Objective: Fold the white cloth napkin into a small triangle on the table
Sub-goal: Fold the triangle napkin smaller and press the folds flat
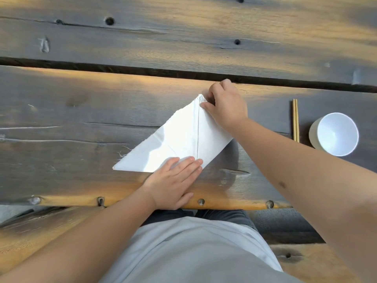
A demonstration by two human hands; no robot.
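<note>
The white cloth napkin (179,139), already a folded triangle with a raised seam, lies flat on the grey weathered wooden table (61,111) near its front edge. The left hand (175,180) presses it with straight fingers; the right hand (225,105) has its grip pinched on the far corner. If the left palm lifts early, the layers could slide and skew the crease. The white round bowl (337,133) beside the pale wooden chopsticks (295,120) looks empty
</note>
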